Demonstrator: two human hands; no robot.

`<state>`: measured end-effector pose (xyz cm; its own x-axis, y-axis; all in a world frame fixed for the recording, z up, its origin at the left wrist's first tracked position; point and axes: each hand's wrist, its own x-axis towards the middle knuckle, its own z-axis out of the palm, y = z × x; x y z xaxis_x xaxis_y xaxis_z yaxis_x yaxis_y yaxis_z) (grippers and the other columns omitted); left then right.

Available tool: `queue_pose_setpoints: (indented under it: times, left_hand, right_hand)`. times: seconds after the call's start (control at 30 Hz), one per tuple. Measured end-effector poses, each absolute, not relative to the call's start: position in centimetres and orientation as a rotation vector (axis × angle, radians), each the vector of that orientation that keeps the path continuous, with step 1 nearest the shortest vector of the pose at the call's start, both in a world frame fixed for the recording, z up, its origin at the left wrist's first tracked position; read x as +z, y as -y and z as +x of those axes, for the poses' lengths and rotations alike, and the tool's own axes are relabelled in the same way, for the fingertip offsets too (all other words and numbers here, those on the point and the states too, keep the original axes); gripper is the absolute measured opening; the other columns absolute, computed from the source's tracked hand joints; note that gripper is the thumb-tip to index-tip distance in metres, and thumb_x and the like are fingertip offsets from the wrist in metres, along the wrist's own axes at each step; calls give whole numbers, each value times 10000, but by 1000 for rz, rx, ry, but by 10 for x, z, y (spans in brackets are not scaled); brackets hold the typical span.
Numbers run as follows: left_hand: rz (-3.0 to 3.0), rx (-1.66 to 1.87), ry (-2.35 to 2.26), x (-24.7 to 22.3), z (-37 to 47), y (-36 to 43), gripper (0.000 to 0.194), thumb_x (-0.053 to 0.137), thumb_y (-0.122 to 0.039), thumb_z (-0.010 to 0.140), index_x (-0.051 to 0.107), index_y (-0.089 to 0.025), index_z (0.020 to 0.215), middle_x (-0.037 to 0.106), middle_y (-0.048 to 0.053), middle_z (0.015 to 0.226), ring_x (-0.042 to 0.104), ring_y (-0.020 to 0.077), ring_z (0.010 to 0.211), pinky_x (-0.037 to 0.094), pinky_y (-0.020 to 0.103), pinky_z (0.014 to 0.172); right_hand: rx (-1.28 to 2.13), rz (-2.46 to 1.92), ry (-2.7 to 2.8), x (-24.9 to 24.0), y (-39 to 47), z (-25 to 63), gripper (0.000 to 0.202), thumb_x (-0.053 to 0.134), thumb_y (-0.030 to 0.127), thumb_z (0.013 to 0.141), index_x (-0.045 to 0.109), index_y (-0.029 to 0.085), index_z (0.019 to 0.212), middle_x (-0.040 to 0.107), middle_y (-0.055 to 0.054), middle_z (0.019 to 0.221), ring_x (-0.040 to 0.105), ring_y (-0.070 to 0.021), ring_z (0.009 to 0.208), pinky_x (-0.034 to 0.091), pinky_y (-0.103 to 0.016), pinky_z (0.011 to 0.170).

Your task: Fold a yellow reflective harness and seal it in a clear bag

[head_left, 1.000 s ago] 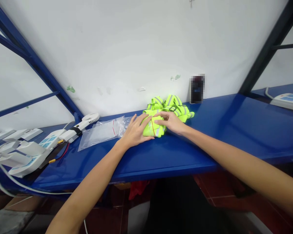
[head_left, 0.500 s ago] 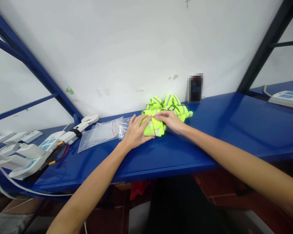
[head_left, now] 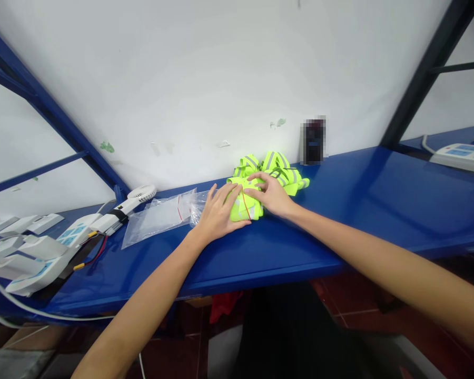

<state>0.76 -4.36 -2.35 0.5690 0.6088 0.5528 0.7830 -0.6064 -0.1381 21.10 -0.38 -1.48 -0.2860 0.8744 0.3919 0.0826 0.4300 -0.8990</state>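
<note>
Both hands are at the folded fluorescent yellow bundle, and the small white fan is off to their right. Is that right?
Not quite: the small white fan is off to the left instead, as the head view shows. The left hand and right hand are indeed both at the folded fluorescent yellow bundle.

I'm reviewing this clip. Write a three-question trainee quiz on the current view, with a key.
1. Multiple choice: What is the left hand touching?
A) A white power strip
B) The neon-yellow bundle
C) The blue metal frame

2. True or false: The clear plastic packaging lies nearer the left hand than the right hand.

3. Fill in the colour: A thin ____ line crosses the neon-yellow bundle.

Key: 1. B; 2. True; 3. red
</note>
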Motion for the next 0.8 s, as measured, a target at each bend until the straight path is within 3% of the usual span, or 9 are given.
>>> queue_pose_setpoints:
  times: [0.13, 0.27, 0.57, 0.8]
  left_hand:
    - [-2452, -664, 1125, -23, 9, 44, 965, 638, -696, 748, 325, -157, 1485, 457, 207, 1477, 390, 351, 1400, 185, 561, 1187]
    - [-2431, -676, 1122, -24, 9, 44, 940, 674, -652, 739, 335, -165, 1469, 462, 198, 1461, 398, 349, 1386, 189, 557, 1188]
    - [-2394, -730, 1230, -25, 3, 41, 914, 653, -657, 757, 334, -189, 1475, 525, 172, 1401, 477, 339, 1306, 257, 552, 1152]
    - [-2393, -706, 1217, -22, 4, 43, 898, 645, -668, 762, 358, -188, 1464, 518, 163, 1425, 463, 334, 1321, 214, 541, 1168]
  right_hand:
    - [1105, -818, 1622, -15, 4, 211, 415, 747, 418, 738, 563, 215, 1049, 539, 45, 634, 514, -138, 572, 404, -271, 545]
    - [1216, -762, 1571, -18, 3, 209, 433, 774, 426, 710, 565, 219, 1029, 618, 8, 742, 623, -188, 731, 492, -310, 660]
    - [1058, -728, 1920, -5, 8, 221, 317, 567, 399, 878, 486, 267, 1154, 569, -15, 982, 548, -193, 881, 458, -319, 744]
    - [1097, -779, 1942, 0, 11, 223, 321, 605, 352, 847, 534, 237, 1138, 416, 41, 695, 407, -139, 617, 333, -275, 563]
